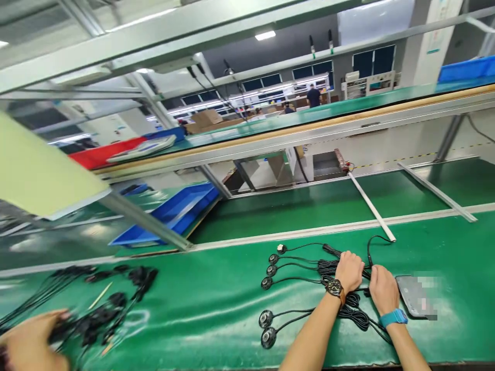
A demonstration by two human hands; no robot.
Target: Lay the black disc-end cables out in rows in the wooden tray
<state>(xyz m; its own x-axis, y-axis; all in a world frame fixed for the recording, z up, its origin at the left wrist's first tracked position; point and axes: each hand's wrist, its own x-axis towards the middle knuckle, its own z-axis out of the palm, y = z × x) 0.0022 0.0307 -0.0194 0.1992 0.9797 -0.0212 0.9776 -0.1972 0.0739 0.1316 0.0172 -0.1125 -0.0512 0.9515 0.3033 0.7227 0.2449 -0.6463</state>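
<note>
My left hand point(350, 271), with a watch on the wrist, has its fingers curled over coiled black cables point(328, 267). Right beside it, my right hand point(384, 289), with a blue wristband, pinches a thin black cable point(369, 251) that loops up from the fingers. Fingertips of both hands are partly hidden. Several cables fan out leftward to small round black camera-like heads point(265, 319). Below my hands lies another coiled bundle of black cable point(359, 318). A dark flat device like a phone point(412, 296) rests just right of my right hand, partly blurred out.
At the lower left, another person's hand point(34, 340) touches a pile of black cables point(116, 304). A blue tray point(174, 214) stands behind the green bench point(209, 304). A white strip point(372, 206) lies beyond my hands. Metal frame posts and a raised shelf point(270, 141) cross in front.
</note>
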